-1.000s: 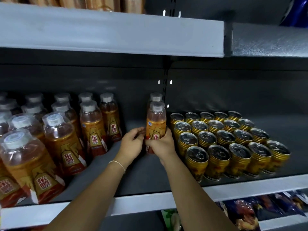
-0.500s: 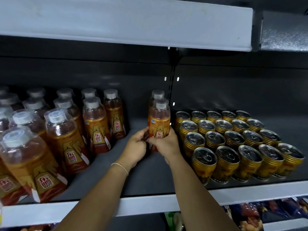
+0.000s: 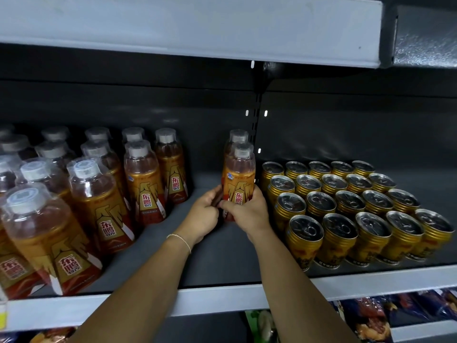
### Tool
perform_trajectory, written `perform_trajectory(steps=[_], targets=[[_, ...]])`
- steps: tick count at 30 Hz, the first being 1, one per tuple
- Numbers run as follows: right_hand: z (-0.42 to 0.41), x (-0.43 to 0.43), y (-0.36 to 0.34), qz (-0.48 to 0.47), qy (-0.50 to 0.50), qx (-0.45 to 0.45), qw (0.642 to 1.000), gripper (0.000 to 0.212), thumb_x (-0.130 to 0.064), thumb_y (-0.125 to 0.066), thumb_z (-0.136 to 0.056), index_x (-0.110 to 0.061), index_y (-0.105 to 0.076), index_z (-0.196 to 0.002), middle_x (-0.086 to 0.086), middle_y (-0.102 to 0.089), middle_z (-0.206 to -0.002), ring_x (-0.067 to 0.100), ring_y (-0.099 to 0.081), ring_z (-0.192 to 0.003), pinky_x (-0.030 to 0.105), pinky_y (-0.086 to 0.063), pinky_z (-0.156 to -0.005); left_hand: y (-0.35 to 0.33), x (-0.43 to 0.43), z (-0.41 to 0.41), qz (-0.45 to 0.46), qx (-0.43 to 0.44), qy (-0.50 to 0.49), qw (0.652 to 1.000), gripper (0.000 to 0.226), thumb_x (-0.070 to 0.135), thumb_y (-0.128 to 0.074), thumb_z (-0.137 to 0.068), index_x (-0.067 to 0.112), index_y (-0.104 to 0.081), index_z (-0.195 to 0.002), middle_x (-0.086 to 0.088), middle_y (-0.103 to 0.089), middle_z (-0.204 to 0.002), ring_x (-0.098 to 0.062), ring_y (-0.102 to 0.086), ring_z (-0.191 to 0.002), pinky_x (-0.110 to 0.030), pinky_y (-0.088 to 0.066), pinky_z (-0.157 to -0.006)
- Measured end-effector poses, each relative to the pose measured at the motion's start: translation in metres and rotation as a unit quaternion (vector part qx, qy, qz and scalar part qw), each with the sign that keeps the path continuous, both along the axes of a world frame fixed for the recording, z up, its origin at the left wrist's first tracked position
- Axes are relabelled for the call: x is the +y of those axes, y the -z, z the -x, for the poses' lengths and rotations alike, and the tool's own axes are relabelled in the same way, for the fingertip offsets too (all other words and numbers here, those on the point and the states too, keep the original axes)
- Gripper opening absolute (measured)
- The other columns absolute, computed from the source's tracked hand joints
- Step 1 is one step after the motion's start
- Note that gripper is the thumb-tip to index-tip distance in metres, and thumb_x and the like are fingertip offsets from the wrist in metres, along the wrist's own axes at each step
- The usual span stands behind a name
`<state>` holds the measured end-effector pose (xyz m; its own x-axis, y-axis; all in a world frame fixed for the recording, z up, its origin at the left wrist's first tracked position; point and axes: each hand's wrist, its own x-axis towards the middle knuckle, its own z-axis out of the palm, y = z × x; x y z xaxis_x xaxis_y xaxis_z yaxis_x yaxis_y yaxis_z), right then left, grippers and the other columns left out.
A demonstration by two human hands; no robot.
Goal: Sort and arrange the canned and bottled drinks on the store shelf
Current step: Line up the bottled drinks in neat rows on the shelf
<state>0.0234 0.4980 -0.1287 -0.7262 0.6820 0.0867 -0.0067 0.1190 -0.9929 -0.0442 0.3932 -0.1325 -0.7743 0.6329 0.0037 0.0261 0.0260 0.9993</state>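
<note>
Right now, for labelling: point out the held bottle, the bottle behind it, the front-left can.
held bottle [image 3: 239, 187]: head view, its label.
bottle behind it [image 3: 238, 136]: head view, its cap.
front-left can [image 3: 306, 228]: head view, its lid.

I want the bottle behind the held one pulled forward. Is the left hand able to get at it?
Probably not yet: the left hand grips the front bottle, which blocks the rear bottle; bare shelf leftward leaves a way round.
</note>
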Motion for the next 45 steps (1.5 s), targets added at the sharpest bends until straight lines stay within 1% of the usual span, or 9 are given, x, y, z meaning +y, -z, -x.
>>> perform_trajectory(steps=[3,7,14,19,25,31,38,42,45], targets=[[0.001,0.000,-0.001,0.007,-0.005,-0.002,1.000,0.064,-0.007,-0.087,-0.062,-0.019,-0.060,-0.119,-0.001,-0.072,-0.103,0.015,-0.070,-0.095,0.039,-0.058,-0.087,0.002,0.001,0.000,0.008,0.016,-0.003,1.000,0.079,-0.026,-0.030,-0.076,0.015,-0.045,-0.142,0.005,-0.064,-0.123,0.005,-0.061,-0.108,-0.011,-0.049,-0.082],[0.000,0.000,-0.002,0.008,0.002,-0.005,1.000,0.066,-0.008,-0.087,-0.063,-0.019,-0.059,-0.121,-0.003,-0.071,-0.102,0.012,-0.069,-0.093,0.036,-0.058,-0.086,0.001,0.001,-0.002,0.023,0.043,-0.006,0.999,0.077,-0.022,-0.034,-0.080,0.015,-0.043,-0.146,-0.001,-0.061,-0.132,-0.006,-0.057,-0.119,-0.016,-0.048,-0.094],[-0.005,-0.006,-0.004,-0.031,0.017,-0.027,0.999,0.081,-0.016,-0.089,-0.064,-0.019,-0.048,-0.133,-0.004,-0.066,-0.111,0.012,-0.065,-0.101,0.035,-0.056,-0.089,-0.001,-0.003,-0.011,0.025,0.078,-0.029,0.996,0.069,-0.019,-0.039,-0.082,0.016,-0.051,-0.140,0.007,-0.061,-0.125,0.010,-0.055,-0.105,-0.001,-0.042,-0.082],[-0.016,-0.006,-0.004,-0.123,0.045,-0.061,0.990,0.069,-0.018,-0.092,-0.063,-0.015,-0.056,-0.122,-0.004,-0.068,-0.108,0.009,-0.064,-0.093,0.011,-0.045,-0.069,-0.003,-0.007,-0.014,-0.018,0.054,-0.026,0.998,0.068,-0.031,-0.029,-0.076,-0.004,-0.051,-0.135,-0.013,-0.061,-0.127,-0.019,-0.058,-0.118,-0.012,-0.049,-0.087],[-0.017,-0.009,-0.008,-0.149,0.032,-0.100,0.983,0.064,-0.016,-0.090,-0.069,-0.015,-0.054,-0.122,-0.006,-0.063,-0.108,0.011,-0.061,-0.099,0.019,-0.044,-0.078,-0.009,-0.007,-0.018,-0.017,0.042,-0.059,0.997,0.064,-0.031,-0.031,-0.075,-0.006,-0.057,-0.128,-0.014,-0.064,-0.118,-0.015,-0.062,-0.101,-0.010,-0.051,-0.073],[-0.020,-0.013,-0.009,-0.155,0.028,-0.104,0.982,0.066,-0.016,-0.087,-0.074,-0.015,-0.050,-0.128,-0.003,-0.063,-0.113,0.013,-0.060,-0.103,0.022,-0.044,-0.082,-0.009,-0.012,-0.017,-0.002,0.033,-0.039,0.999,0.069,-0.031,-0.029,-0.075,-0.001,-0.054,-0.132,-0.003,-0.063,-0.112,0.005,-0.060,-0.094,-0.008,-0.049,-0.072],[-0.023,-0.018,-0.017,-0.211,0.046,-0.155,0.964,0.087,-0.024,-0.084,-0.077,-0.008,-0.035,-0.146,0.010,-0.057,-0.135,0.026,-0.055,-0.124,0.033,-0.047,-0.102,-0.015,-0.016,-0.021,0.031,0.098,-0.040,0.994,0.064,-0.029,-0.030,-0.075,-0.002,-0.060,-0.126,-0.012,-0.065,-0.121,-0.019,-0.062,-0.111,-0.014,-0.049,-0.086],[-0.037,-0.048,-0.025,-0.333,0.143,-0.024,0.932,0.085,-0.021,-0.078,-0.079,-0.009,-0.034,-0.150,0.012,-0.040,-0.150,0.029,-0.035,-0.138,0.037,-0.033,-0.113,-0.029,-0.040,-0.024,0.047,0.205,-0.122,0.970,0.046,-0.021,-0.039,-0.082,0.004,-0.070,-0.106,-0.006,-0.067,-0.103,-0.025,-0.067,-0.103,-0.026,-0.050,-0.092],[-0.037,-0.074,-0.029,-0.420,0.170,0.109,0.885,0.058,-0.015,-0.074,-0.075,-0.009,-0.057,-0.130,0.011,-0.054,-0.130,0.027,-0.046,-0.122,0.034,-0.038,-0.103,-0.040,-0.079,-0.029,0.058,0.302,-0.195,0.931,0.038,-0.017,-0.045,-0.082,0.003,-0.071,-0.102,-0.007,-0.069,-0.101,-0.021,-0.066,-0.098,-0.021,-0.047,-0.093]])
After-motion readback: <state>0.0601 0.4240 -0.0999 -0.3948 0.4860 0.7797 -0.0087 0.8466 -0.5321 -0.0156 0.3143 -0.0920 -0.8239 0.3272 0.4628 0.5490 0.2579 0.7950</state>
